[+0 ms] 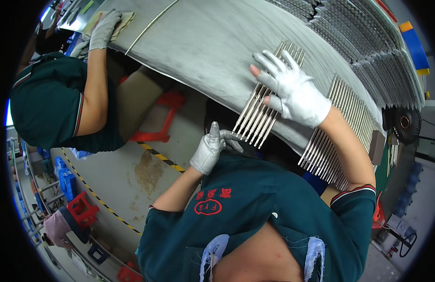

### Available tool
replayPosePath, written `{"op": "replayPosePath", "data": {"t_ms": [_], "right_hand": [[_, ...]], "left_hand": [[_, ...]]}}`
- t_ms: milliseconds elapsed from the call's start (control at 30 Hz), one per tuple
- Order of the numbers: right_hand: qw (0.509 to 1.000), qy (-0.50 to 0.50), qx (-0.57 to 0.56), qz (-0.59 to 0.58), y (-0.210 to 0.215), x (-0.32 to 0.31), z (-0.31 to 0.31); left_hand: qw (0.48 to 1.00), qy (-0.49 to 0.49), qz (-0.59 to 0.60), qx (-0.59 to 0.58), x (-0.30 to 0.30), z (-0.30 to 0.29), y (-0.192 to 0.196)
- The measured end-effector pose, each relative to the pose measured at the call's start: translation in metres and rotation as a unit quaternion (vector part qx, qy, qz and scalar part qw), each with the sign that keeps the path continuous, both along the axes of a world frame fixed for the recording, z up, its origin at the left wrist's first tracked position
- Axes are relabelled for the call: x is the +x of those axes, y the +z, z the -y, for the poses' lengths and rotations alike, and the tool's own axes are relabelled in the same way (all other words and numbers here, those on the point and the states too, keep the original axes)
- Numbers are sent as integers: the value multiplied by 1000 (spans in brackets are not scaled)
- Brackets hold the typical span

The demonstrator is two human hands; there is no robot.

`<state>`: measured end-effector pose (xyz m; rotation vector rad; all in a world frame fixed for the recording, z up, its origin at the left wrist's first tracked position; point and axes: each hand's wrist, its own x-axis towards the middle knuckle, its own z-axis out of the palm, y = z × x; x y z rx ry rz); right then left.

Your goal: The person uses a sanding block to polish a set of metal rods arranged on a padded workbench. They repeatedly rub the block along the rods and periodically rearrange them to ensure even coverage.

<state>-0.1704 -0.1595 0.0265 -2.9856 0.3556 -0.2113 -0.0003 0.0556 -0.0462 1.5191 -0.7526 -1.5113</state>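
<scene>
Both my hands wear white gloves. My right hand (295,91) is open over a small row of thin metal rods (257,117), its fingers spread and two bare fingertips showing. Whether its palm presses on the rods cannot be made out. My left hand (210,149) is at the table's near edge, just left of the rods' near ends. Its thumb points up and its other fingers reach toward those ends, apart, with nothing seen between them. To the right, a wider row of similar rods (342,124) lies side by side, with ends jutting past the edge.
Stacked ridged metal pieces (360,42) line the far right of the grey table (194,51). A single long rod (149,28) lies at the left, near a co-worker's gloved hand (104,30) on a cloth. A black fan (405,123) stands at right. A red stool (163,117) is below.
</scene>
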Motion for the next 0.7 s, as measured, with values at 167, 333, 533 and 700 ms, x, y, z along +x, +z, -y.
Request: {"op": "replayPosePath", "data": {"t_ms": [167,333,533,700], "right_hand": [[999,30,-23,-2,-18,22,11],[999,31,-32,-28,-24,25,11],[999,36,-29,-17,-26,39,14],[999,37,-24,-5,-28,51,15]], "left_hand": [[997,44,-62,22,0,-3,-12],[997,42,-54,33,3,4,-4],[998,41,-32,37,3,13,4],[996,61,-40,54,2,13,2]]}}
